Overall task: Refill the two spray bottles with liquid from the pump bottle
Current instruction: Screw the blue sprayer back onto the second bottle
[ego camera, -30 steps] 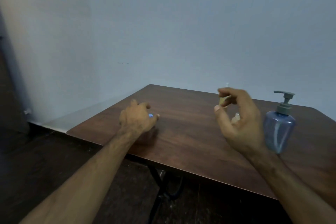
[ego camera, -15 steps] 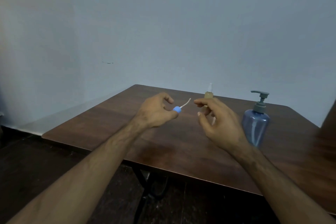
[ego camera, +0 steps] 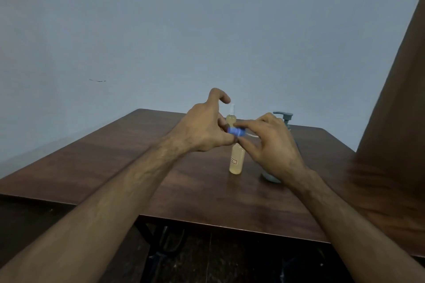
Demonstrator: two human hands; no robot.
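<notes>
Two hands are meeting at the centre of the frame over the bench [ego camera: 119, 167]. The left hand [ego camera: 202, 128] is pinching the blue spray cap [ego camera: 235, 131] between thumb and fingertips, with the index finger raised clear. The right hand [ego camera: 271, 142] is closing thumb and forefinger on the same cap from the other side. Half a second ago the hands were apart, the cap with its dip tube in the left alone; now both are sharing it directly above the open near spray bottle [ego camera: 236, 159], standing upright just below. This is indicating, as a judgement, that the cap is being seated back on that bottle. A second spray bottle [ego camera: 231, 118] is standing behind, still capped. The pump bottle [ego camera: 284, 117] is standing right of centre, mostly hidden behind the right hand.
</notes>
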